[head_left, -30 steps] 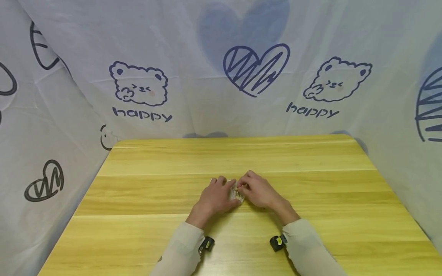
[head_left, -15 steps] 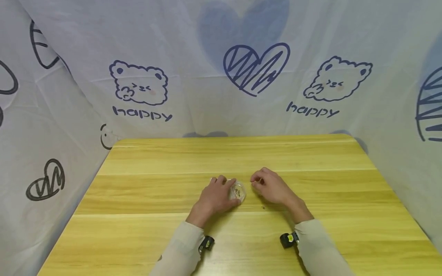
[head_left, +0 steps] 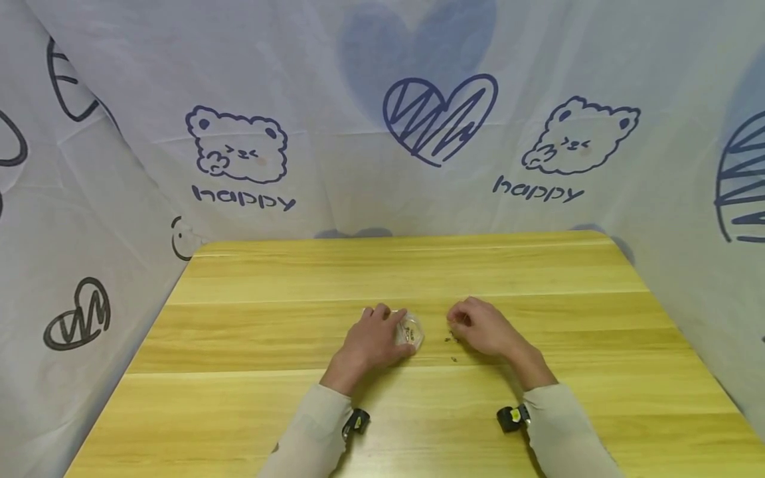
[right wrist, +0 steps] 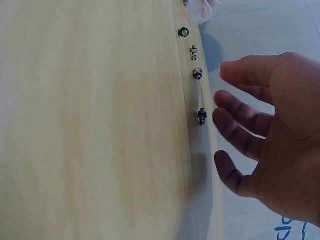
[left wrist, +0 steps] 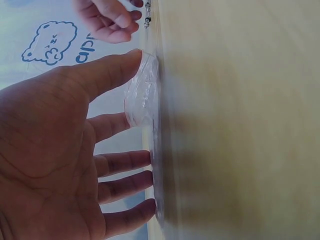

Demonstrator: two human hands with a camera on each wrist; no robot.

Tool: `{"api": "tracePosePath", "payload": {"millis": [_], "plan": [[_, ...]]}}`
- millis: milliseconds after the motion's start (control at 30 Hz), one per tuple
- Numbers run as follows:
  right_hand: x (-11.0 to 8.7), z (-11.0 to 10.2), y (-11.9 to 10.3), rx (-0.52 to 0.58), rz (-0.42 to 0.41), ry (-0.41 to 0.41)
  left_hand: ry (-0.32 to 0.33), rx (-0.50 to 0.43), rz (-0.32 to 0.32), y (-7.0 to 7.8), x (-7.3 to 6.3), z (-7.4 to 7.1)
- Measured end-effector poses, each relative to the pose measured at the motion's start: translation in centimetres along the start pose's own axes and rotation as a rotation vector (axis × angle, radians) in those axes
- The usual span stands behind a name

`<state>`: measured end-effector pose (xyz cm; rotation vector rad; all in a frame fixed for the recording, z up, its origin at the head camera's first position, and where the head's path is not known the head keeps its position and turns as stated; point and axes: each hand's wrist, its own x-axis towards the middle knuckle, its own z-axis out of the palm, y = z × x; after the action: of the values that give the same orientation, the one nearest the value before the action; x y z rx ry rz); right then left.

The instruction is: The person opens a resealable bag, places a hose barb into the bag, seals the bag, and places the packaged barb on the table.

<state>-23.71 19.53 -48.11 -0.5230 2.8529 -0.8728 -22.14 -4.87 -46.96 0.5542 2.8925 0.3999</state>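
My left hand [head_left: 372,340] rests on a clear plastic bag [head_left: 417,326] at the middle of the table. In the left wrist view, thumb and index finger hold the sides of the bag's bulging mouth [left wrist: 141,95], while the other fingertips press its flat part. Small metal bits show inside. Off to the right, my right hand [head_left: 487,328] hovers low with loosely curled fingers and holds nothing visible. Small screw-like metal pieces [right wrist: 202,116] with dark bands lie on the table beside its fingertips. One such piece [head_left: 454,359] sits nearer to me.
The wood-grain table [head_left: 269,418] spreads out around both hands. Behind it and along both sides hangs a pale cloth [head_left: 340,179] printed with bears and hearts. A small black wrist camera [head_left: 510,418] sits on the right sleeve, and another [head_left: 357,421] on the left.
My right hand has moved away from the bag's mouth to the right, and small metal pieces now show on the table beside it. The left hand has stayed on the bag.
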Motion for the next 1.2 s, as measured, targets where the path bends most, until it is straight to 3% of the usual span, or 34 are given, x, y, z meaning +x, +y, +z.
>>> {"api": "tracePosePath", "payload": {"millis": [267,733,1000,1200], "plan": [[-0.17,0.18,0.43,-0.065,0.019,-0.049,0.0,0.004,0.0,-0.03,0.04,0.17],[0.19,0.4,0.06,-0.162,0.006,-0.028,0.015,-0.004,0.002,-0.2,0.21,0.45],[0.27,0.36,-0.01,-0.134,-0.009,-0.029,0.015,0.003,0.006,-0.15,0.14,0.29],[0.5,0.47,-0.33,-0.072,-0.046,0.016,0.018,0.005,0.006,-0.19,0.17,0.46]]}}
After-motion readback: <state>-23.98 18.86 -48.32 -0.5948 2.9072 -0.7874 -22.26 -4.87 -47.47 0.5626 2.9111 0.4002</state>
